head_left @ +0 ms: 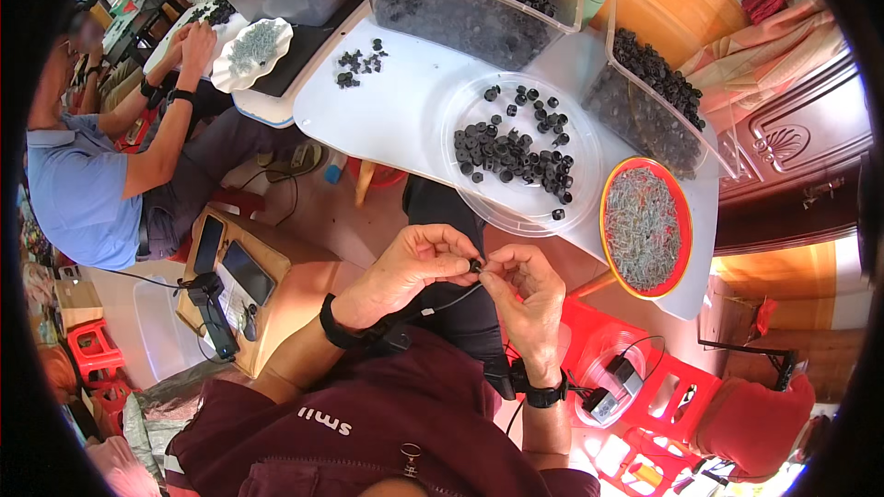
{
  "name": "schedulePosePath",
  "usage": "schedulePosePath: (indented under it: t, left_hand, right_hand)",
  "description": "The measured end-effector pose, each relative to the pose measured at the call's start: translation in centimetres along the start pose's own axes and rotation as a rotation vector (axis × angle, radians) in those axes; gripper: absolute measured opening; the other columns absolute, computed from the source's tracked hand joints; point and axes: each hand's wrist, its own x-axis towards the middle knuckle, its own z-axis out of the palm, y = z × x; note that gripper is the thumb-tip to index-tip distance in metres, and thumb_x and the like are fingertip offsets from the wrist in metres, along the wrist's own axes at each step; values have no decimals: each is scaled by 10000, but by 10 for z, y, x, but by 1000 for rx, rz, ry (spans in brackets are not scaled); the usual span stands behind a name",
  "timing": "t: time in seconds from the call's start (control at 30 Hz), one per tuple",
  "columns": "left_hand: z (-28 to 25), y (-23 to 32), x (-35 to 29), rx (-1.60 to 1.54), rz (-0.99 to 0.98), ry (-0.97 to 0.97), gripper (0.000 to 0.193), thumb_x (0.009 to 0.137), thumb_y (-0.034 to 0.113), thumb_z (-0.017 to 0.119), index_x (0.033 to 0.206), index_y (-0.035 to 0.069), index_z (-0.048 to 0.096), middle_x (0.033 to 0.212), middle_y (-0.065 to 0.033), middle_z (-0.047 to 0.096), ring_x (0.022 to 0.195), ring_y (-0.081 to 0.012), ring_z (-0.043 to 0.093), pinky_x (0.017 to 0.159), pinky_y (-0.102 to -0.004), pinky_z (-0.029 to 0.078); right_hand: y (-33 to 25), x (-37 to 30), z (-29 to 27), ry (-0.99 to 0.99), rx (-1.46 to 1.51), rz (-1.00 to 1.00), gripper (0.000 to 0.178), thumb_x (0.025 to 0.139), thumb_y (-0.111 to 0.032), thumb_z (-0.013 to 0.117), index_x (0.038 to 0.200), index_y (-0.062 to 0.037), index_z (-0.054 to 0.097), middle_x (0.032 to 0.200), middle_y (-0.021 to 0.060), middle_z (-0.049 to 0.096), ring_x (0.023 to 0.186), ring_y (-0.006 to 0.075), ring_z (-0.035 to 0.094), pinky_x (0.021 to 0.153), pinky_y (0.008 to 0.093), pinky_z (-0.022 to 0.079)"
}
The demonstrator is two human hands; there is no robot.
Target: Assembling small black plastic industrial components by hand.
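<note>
Above my lap, my left hand [419, 262] pinches a small black plastic part [475, 266] between thumb and fingertips. My right hand [528, 293] meets it from the other side, thumb and forefinger pressed together at the part; anything small in that pinch is too hidden to name. Beyond my hands, a clear round plastic tray [448, 143] on the white table [336, 115] bears many small round black parts [506, 155]. To its right, a red dish with a yellow rim [685, 244] is full of thin silvery metal pieces [643, 228], like screws or pins.
Clear bins [460, 18] heaped with black parts line the table's back. A loose cluster of black parts [354, 66] lies left. At far left a person [101, 166] works beside a white scalloped dish [226, 74]. Phones lie on a cardboard box [276, 262]; a red stool [585, 331] stands right.
</note>
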Motion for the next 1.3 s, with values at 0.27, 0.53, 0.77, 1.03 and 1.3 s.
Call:
schedulePosePath:
  t: [0.27, 0.53, 0.77, 1.03, 1.3]
  left_hand:
    - [14, 10, -4, 533, 131, 25, 106, 795, -38, 627, 901, -42, 633, 902, -97, 635, 798, -137, 620, 740, -248, 514]
    - [10, 9, -3, 332, 28, 13, 111, 801, -41, 619, 910, -41, 633, 885, -99, 639, 781, -138, 621, 724, -242, 513]
    - [7, 1, -1, 110, -24, 32, 101, 811, -18, 616, 911, -31, 623, 876, -115, 653, 776, -158, 642, 721, -265, 537]
    - [1, -1, 2, 105, -66, 57, 119, 839, 61, 620, 935, -8, 624, 853, -94, 655, 740, -135, 645, 693, -253, 539]
    - [5, -6, 18, 7, -87, 48, 139, 843, 126, 638, 932, 21, 621, 853, -62, 650, 753, -104, 628, 708, -230, 525]
  right_hand:
    - [-15, -4, 6, 40, -473, -125, 193, 746, 51, 645, 908, -10, 561, 763, 85, 593, 656, 144, 596, 616, 252, 478]
    - [-13, -7, 9, 88, -391, -139, 169, 717, 29, 687, 847, -12, 586, 760, 100, 596, 655, 177, 594, 595, 287, 478]
    - [-7, -10, 11, 153, -448, -299, 120, 709, 20, 701, 796, -20, 628, 764, 82, 611, 672, 173, 594, 604, 281, 476]
    - [7, -4, 10, 156, -362, -253, 144, 700, 51, 694, 803, -13, 617, 803, 92, 606, 679, 184, 593, 622, 276, 484]
    - [18, 1, 13, 260, -357, -394, 209, 661, 82, 712, 819, -9, 608, 878, 105, 609, 730, 193, 601, 628, 265, 484]
